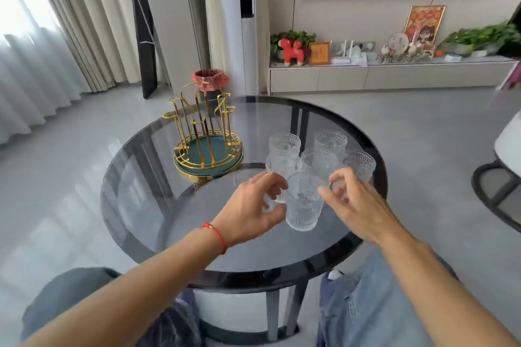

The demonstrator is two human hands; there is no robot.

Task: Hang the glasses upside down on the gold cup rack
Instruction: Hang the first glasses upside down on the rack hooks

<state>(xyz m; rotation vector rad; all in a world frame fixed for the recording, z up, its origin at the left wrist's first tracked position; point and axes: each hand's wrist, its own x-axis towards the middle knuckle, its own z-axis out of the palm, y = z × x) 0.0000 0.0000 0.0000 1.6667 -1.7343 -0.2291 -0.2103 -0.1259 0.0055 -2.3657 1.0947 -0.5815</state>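
Several clear embossed glasses stand upright in a cluster on the round dark glass table (225, 248). The nearest glass (303, 203) stands between my two hands. My left hand (253, 205), with a red string at the wrist, curls its fingers against that glass's left side. To the glass's right hovers my right hand (355, 200), fingers spread and close to the glass and the ones behind it. The gold cup rack (204, 135) with a green base stands at the table's back left, and no glass hangs on it.
Other glasses (329, 141) stand further back on the table. A red-lined bin (210, 80) sits on the floor behind the rack. A dark chair frame (496, 186) is at the right. My knees in jeans (366, 304) are under the table's near edge.
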